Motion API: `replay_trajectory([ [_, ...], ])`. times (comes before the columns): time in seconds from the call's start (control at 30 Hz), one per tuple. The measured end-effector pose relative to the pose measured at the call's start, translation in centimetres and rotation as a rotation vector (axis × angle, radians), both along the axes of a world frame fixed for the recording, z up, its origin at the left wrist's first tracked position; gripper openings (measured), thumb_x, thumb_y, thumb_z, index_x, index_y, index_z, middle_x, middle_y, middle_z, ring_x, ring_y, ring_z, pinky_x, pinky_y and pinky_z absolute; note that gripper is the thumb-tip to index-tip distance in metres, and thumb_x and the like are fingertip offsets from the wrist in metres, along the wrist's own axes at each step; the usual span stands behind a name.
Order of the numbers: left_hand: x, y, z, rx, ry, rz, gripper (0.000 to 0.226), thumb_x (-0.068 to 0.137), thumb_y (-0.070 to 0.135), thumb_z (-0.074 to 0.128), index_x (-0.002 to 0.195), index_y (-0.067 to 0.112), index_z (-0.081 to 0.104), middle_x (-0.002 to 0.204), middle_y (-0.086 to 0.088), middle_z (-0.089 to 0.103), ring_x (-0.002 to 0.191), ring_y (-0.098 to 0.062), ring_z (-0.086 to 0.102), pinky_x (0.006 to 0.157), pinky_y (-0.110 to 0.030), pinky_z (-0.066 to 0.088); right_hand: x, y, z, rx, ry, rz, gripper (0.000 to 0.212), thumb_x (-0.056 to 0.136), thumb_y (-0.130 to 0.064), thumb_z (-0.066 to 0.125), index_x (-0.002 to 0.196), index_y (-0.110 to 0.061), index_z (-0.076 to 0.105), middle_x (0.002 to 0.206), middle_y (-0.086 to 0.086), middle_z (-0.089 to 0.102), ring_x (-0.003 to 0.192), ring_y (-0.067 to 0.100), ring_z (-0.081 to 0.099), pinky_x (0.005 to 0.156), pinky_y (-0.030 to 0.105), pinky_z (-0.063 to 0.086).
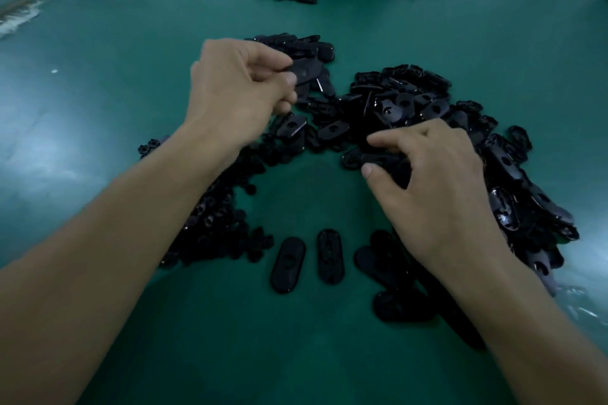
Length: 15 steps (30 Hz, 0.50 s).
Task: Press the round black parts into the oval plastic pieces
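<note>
Clutter is the hazard. Left hand point(237, 85) has its grip clenched on an oval piece point(307, 71) at eleven o'clock; right hand point(431, 191) pinches a second oval piece point(383, 159) in the heap point(411, 99) at three o'clock. Round black parts point(220, 227) lie at eight o'clock beneath the left forearm, which could scatter them; with both hands full, none can be picked up.
</note>
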<state>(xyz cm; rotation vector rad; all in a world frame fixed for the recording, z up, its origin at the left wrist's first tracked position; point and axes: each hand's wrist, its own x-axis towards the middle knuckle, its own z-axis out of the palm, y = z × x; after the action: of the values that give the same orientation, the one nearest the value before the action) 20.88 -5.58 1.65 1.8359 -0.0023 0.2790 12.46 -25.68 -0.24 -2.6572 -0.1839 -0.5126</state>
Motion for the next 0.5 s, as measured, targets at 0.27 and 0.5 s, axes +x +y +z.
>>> replay_trajectory([
  [0.27,5.1,0.2,-0.8,0.2,0.112,0.095,0.015,0.084,0.016,0.08,0.078,0.022,0.067,0.07,-0.003,0.072,0.054,-0.002,0.067,0.06,-0.022,0.056,-0.2,0.2,-0.1,-0.094,0.096,0.035,0.031,0.094,-0.041,0.059,0.122,-0.03,0.068,0.104,-0.01,0.044,0.103,0.009,0.03,0.092,0.018,0.023],
  [0.5,6.9,0.1,-1.2,0.194,0.138,0.186,0.013,0.082,0.009,0.081,0.078,0.013,0.069,0.066,-0.007,0.073,0.055,-0.013,0.072,0.055,-0.022,0.059,-0.1,-0.1,-0.2,-0.094,0.075,0.011,0.023,0.096,-0.031,0.061,0.117,-0.025,0.068,0.104,-0.011,0.045,0.101,0.006,0.031,0.086,0.012,0.018],
])
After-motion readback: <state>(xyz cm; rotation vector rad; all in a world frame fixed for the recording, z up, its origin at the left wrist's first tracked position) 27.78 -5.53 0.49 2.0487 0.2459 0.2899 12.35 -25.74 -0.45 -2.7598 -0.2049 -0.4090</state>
